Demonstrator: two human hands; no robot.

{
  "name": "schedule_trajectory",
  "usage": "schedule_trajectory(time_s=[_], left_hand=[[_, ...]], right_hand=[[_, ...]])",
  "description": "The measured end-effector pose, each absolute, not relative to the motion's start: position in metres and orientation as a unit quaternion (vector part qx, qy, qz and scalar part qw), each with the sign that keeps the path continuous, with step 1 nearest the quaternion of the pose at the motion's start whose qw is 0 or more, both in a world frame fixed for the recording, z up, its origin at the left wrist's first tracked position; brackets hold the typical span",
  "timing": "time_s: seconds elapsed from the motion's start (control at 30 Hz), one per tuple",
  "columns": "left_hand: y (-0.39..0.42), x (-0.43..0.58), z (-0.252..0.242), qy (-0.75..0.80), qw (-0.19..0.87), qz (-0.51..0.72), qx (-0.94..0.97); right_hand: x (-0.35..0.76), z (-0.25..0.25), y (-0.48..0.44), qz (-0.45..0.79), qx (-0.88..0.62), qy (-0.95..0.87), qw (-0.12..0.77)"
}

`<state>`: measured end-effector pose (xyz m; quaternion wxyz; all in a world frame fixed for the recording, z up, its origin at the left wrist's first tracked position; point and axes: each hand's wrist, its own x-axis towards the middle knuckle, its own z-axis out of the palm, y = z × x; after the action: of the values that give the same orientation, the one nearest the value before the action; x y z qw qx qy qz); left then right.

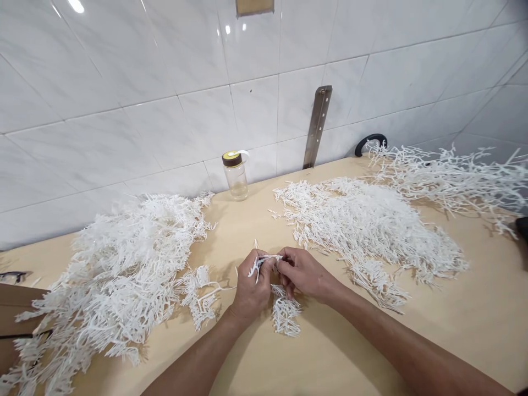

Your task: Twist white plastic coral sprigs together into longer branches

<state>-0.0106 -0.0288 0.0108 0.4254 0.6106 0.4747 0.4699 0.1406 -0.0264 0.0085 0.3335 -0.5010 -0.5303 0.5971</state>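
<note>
My left hand (252,287) is closed around a white, branching plastic-looking sprig (264,258), its forked tips showing above the thumb. Fingertips of my right hand (306,273) pinch the other end of the same sprig, so both hands nearly touch. Just below them, a small heap of short white sprigs (286,318) lies on the table. A long thin stem (223,288) lies left of my left hand, beside a small clump (198,294). The part of the sprig between my fingers is hidden.
A large pile of white sprigs (136,269) covers the table's left; another (371,225) spreads on the right, with longer branched stems (445,173) behind it. Against the tiled wall are a clear bottle (236,184), a metal strip (317,126) and a black ring (359,147). A brown box (18,300) sits far left.
</note>
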Motion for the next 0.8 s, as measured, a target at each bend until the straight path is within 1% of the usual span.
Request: schedule_trajectory(time_s=[0.07,0.13,0.2,0.27,0.3,0.37,0.43,0.6,0.67,0.8], left_hand=[[-0.028,-0.009,0.012,0.482,0.469,0.460,0.580],[-0.029,-0.008,0.013,0.484,0.489,0.450,0.569],[-0.030,-0.008,0.015,0.479,0.474,0.457,0.580],[-0.033,-0.009,0.017,0.471,0.433,0.471,0.607],[-0.034,-0.010,0.017,0.466,0.413,0.475,0.622],[-0.035,-0.011,0.016,0.455,0.404,0.469,0.640],[-0.033,-0.011,0.014,0.454,0.432,0.460,0.630],[-0.024,-0.012,0.006,0.478,0.492,0.467,0.558],[-0.023,-0.012,0.007,0.482,0.499,0.470,0.546],[-0.024,-0.011,0.011,0.491,0.486,0.481,0.540]], right_hand=[[0.141,0.009,-0.026,0.623,-0.492,-0.512,0.328],[0.142,0.011,-0.027,0.599,-0.507,-0.530,0.323],[0.142,0.013,-0.027,0.508,-0.546,-0.577,0.332],[0.143,0.013,-0.026,0.410,-0.580,-0.612,0.347],[0.145,0.012,-0.024,0.389,-0.592,-0.613,0.349],[0.149,0.008,-0.020,0.410,-0.603,-0.589,0.348],[0.155,0.004,-0.017,0.467,-0.592,-0.552,0.356],[0.165,0.000,-0.016,0.563,-0.510,-0.495,0.422],[0.165,0.001,-0.017,0.594,-0.483,-0.494,0.412],[0.160,0.005,-0.019,0.630,-0.458,-0.516,0.356]])
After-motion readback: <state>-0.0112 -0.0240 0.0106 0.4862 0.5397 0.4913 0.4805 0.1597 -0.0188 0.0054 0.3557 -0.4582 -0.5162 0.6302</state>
